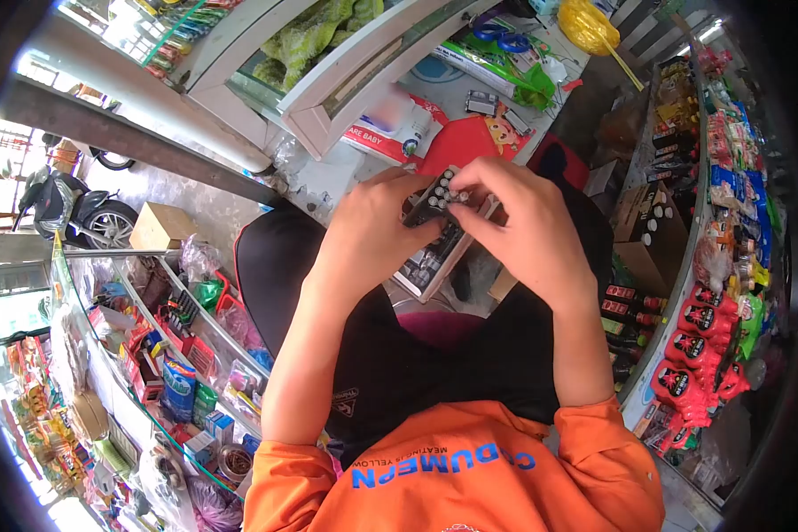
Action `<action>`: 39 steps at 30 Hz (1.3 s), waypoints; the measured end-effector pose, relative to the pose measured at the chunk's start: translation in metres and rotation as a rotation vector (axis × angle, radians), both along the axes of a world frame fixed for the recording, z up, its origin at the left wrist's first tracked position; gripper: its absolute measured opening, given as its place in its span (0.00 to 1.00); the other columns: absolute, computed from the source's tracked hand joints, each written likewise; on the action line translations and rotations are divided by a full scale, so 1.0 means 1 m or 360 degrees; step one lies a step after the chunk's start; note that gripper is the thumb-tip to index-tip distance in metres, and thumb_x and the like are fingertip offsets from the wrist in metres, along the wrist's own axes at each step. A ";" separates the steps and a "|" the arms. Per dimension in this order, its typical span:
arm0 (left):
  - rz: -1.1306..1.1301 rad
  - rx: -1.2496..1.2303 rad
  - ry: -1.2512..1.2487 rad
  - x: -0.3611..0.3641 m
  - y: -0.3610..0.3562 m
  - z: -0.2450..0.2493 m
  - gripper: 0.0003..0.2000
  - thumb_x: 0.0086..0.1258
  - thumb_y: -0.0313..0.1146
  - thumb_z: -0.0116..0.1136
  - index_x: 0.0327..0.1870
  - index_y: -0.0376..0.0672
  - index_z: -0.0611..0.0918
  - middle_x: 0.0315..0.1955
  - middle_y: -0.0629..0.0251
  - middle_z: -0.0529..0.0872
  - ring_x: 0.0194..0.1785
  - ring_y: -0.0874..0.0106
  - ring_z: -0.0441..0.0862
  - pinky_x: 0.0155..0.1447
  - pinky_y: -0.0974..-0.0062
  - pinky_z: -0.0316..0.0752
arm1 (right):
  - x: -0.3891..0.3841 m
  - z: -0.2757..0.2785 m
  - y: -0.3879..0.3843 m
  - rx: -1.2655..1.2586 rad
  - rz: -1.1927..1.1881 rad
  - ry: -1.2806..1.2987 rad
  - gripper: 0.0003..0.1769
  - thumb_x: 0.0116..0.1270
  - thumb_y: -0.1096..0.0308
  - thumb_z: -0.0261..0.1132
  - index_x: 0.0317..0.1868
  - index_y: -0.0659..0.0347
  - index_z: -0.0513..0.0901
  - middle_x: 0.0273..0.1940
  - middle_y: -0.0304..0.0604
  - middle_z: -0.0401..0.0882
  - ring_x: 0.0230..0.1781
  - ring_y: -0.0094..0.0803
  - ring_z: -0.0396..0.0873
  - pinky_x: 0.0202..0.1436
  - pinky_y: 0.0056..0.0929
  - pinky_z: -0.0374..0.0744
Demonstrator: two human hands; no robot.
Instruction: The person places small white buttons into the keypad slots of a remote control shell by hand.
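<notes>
My left hand (372, 230) is closed around a cluster of small cylindrical batteries (438, 197), their metal ends facing up. On the right side of the cluster, my right hand (528, 222) has its thumb and index finger pinched at a battery (459, 196). Just below my hands, between the knees, is a narrow open box (430, 291) with dark battery-like items inside, partly hidden by my fingers. Beyond the hands, a red sheet (457, 146) lies on the table, and a dark battery pack (481, 102) rests behind it.
A white-framed glass case (346, 84) stands at the front left. Scissors (501, 37) and a green packet (483, 71) lie farther back on the table. Shelves of red bottles (683, 350) run along the right. To the left is a glass counter with goods, including a blue packet (178, 388).
</notes>
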State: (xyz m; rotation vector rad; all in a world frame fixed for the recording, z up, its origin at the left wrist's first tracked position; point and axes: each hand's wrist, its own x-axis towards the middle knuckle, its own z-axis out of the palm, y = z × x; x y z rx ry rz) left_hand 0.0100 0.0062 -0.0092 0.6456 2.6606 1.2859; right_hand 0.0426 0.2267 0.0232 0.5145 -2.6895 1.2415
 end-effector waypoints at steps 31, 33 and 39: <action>0.0002 -0.0120 0.0032 -0.002 0.009 -0.001 0.28 0.68 0.41 0.83 0.67 0.38 0.91 0.58 0.46 0.95 0.60 0.45 0.93 0.65 0.52 0.87 | -0.096 -0.058 0.040 0.0907 -0.0351 0.0724 0.10 0.76 0.68 0.74 0.54 0.58 0.89 0.52 0.47 0.88 0.60 0.50 0.86 0.65 0.53 0.78; 0.0014 -0.0120 0.0058 -0.002 0.009 -0.002 0.27 0.68 0.40 0.83 0.66 0.38 0.91 0.57 0.46 0.95 0.60 0.44 0.93 0.65 0.52 0.87 | -0.096 -0.061 0.038 0.0927 -0.0304 0.0569 0.12 0.75 0.68 0.75 0.56 0.60 0.90 0.53 0.49 0.88 0.61 0.50 0.86 0.66 0.52 0.78; 0.0006 -0.0112 0.0052 -0.003 0.010 -0.003 0.26 0.68 0.38 0.82 0.66 0.38 0.91 0.57 0.47 0.95 0.60 0.44 0.93 0.66 0.52 0.86 | -0.099 -0.065 0.046 0.0780 -0.0270 0.0552 0.17 0.73 0.69 0.76 0.60 0.60 0.87 0.55 0.51 0.88 0.63 0.53 0.85 0.67 0.53 0.77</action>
